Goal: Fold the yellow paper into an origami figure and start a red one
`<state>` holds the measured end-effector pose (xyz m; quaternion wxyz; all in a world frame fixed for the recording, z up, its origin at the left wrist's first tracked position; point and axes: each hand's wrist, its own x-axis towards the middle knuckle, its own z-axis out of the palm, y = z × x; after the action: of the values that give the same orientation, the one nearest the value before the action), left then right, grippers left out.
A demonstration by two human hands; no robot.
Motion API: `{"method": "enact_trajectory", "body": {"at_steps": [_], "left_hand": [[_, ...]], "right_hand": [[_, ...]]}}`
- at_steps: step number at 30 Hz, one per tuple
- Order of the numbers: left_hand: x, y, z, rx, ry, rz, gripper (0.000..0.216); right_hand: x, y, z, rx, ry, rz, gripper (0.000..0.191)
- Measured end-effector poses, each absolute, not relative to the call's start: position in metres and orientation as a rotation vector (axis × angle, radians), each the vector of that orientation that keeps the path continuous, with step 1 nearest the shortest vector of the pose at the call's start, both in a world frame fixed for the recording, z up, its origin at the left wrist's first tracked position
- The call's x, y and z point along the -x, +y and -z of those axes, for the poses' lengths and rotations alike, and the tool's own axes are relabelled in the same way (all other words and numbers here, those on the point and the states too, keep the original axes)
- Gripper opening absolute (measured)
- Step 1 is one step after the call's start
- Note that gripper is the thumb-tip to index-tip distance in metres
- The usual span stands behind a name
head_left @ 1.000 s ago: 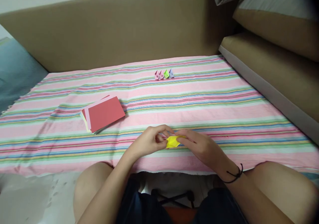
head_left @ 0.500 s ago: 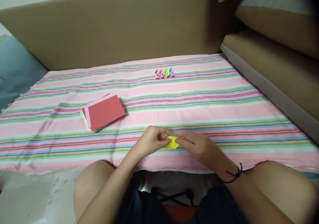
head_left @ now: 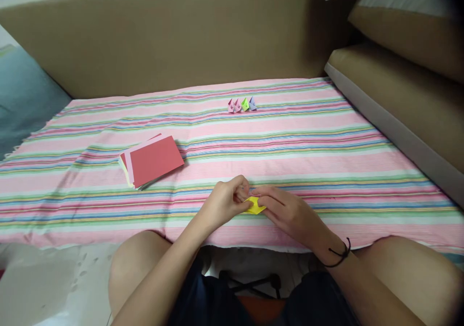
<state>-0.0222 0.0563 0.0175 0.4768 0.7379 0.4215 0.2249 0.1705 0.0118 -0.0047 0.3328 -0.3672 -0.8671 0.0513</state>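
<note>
A small folded yellow paper (head_left: pixel 254 205) lies low on the striped cloth (head_left: pixel 290 147) near its front edge. My left hand (head_left: pixel 224 201) pinches the paper's left end with curled fingers. My right hand (head_left: pixel 286 212) presses and grips its right side, fingers closed over it, so much of the paper is hidden. A black band circles my right wrist.
A stack of coloured paper sheets (head_left: pixel 152 161), red on top, lies to the left. Several small folded paper figures (head_left: pixel 241 105) stand in a row at the back. A tan padded wall (head_left: pixel 181 36) rises behind, cushions (head_left: pixel 398 75) at the right. My knees sit below the cloth's front edge.
Both hands have closed in on the yellow paper, which shows less than before. The view has shifted slightly; the hands sit a little higher in it.
</note>
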Motion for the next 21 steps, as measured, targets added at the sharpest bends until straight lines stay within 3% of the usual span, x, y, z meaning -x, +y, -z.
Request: {"method": "enact_trajectory", "body": {"at_steps": [11, 21], "left_hand": [[0.0227, 0.0586, -0.0184, -1.918, 0.975, -0.652, 0.003], [0.0257, 0.0575, -0.0281, -1.845, 0.895, -0.614, 0.015]], "right_hand": [[-0.1751, 0.0075, 0.0015, 0.983, -2.164, -0.038, 0.02], [-0.1749, 0.0065, -0.004, 1.024, -2.111, -0.057, 0.019]]}}
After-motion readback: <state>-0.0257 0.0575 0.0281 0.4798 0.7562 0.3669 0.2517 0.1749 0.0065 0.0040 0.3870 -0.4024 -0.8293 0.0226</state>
